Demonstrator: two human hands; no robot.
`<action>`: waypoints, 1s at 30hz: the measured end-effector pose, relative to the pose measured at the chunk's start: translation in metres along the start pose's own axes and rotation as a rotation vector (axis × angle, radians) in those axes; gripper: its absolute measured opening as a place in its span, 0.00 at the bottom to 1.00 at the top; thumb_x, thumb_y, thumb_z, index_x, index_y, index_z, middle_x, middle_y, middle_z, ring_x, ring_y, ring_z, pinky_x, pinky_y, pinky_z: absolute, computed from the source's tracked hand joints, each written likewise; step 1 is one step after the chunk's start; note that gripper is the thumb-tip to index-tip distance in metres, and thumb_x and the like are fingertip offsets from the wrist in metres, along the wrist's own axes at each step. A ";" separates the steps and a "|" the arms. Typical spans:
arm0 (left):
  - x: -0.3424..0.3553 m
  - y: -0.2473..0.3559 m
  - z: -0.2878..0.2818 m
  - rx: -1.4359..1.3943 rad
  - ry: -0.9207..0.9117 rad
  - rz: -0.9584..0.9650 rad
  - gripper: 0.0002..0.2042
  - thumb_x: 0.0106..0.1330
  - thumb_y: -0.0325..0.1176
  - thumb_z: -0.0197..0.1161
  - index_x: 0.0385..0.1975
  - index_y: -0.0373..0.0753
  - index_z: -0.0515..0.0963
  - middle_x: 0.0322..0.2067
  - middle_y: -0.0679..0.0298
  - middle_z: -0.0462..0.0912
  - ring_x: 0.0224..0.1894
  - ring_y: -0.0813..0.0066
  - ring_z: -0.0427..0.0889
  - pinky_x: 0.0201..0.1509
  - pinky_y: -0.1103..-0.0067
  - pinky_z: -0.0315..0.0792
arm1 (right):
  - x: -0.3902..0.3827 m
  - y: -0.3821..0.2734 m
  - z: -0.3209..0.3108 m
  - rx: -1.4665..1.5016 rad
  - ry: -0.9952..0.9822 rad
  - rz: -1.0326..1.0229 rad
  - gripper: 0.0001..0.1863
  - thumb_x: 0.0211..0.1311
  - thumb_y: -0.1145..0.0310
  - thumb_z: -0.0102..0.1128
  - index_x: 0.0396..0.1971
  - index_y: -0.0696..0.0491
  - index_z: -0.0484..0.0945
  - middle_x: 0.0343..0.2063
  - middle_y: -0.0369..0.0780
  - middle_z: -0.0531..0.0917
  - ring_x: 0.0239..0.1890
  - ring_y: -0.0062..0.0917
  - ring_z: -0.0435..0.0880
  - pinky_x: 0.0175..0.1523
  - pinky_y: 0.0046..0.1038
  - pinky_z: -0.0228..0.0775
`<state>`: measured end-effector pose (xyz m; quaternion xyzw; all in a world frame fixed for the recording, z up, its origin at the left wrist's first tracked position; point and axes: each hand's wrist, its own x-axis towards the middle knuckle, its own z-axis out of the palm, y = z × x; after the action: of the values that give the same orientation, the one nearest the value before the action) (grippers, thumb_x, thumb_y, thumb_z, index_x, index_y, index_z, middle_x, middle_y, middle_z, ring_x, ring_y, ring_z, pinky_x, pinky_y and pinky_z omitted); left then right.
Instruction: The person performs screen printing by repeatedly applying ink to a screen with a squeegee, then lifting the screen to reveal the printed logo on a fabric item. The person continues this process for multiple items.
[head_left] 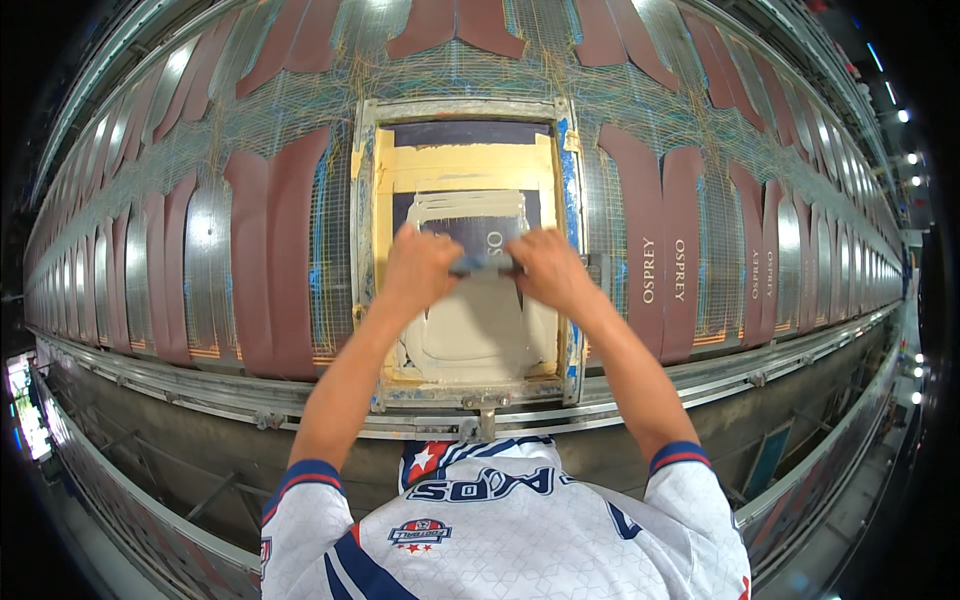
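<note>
A screen printing frame lies on the long table in front of me, its inner border covered with yellow tape. My left hand and my right hand are both closed around a squeegee, one at each end. Motion blurs the squeegee a little, and my fingers hide part of it. Cream ink covers the mesh on the near side of it. Beyond the squeegee, dark mesh shows pale lettering, with a ridge of ink at its far end.
Maroon fabric panels lie in rows along the ink-streaked table. Those to the right of the frame, such as this panel, carry pale printed lettering. A metal rail runs along the near edge, where a frame clamp sits.
</note>
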<state>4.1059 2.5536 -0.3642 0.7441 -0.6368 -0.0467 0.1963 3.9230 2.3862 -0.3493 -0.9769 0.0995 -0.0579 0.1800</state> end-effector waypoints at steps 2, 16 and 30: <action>0.046 -0.029 -0.002 0.026 -0.017 -0.002 0.12 0.49 0.43 0.79 0.28 0.46 0.85 0.28 0.64 0.86 0.34 0.64 0.86 0.48 0.66 0.67 | 0.045 0.030 -0.008 -0.023 0.025 -0.005 0.13 0.53 0.65 0.73 0.34 0.53 0.79 0.30 0.44 0.83 0.41 0.42 0.82 0.49 0.43 0.70; 0.043 -0.035 0.006 -0.017 0.004 -0.027 0.14 0.48 0.43 0.80 0.31 0.45 0.87 0.28 0.63 0.86 0.35 0.61 0.86 0.46 0.65 0.70 | 0.048 0.033 0.007 0.060 0.048 -0.002 0.13 0.49 0.70 0.75 0.32 0.56 0.79 0.28 0.46 0.83 0.39 0.46 0.82 0.45 0.45 0.73; -0.121 0.068 0.022 -0.035 0.065 -0.020 0.17 0.48 0.36 0.79 0.40 0.44 0.86 0.38 0.68 0.84 0.42 0.68 0.81 0.52 0.68 0.67 | -0.094 0.012 0.015 0.043 0.592 0.474 0.19 0.64 0.57 0.69 0.47 0.54 0.82 0.47 0.47 0.85 0.53 0.43 0.80 0.59 0.42 0.70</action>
<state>4.0137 2.6582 -0.3821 0.7480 -0.6216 -0.0355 0.2297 3.8317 2.4003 -0.3746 -0.8638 0.3691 -0.2966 0.1724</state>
